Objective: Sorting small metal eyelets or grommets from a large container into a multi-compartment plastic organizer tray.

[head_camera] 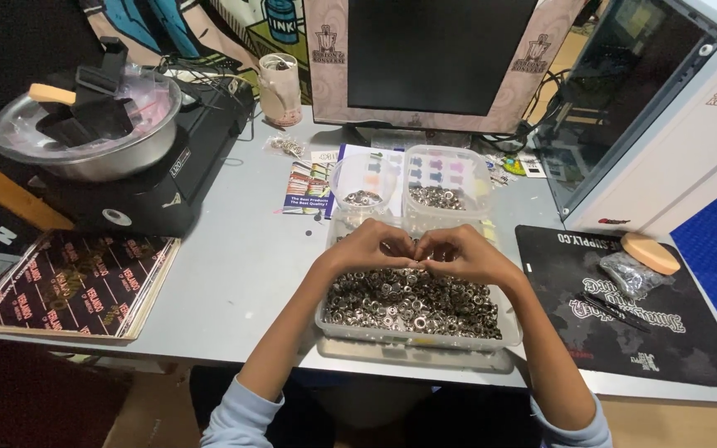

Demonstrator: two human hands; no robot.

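A clear plastic tub [350,330] heaped with small metal rings stands at the table's near edge. Both hands meet over its far side. My left hand [368,247] and my right hand [458,250] have fingers curled and fingertips pressed together at the middle, pinching something tiny that I cannot make out. Behind them sit a round clear cup [362,181] and a square clear tub [440,178], each holding a few of the same metal rings.
A black monitor [433,54] stands at the back. At left are a steel bowl [85,133] on a black machine [172,178] and a stack of printed sheets [76,286]. A black mat [649,319] with a tan sponge [651,252] lies at right, beside a white case [674,124].
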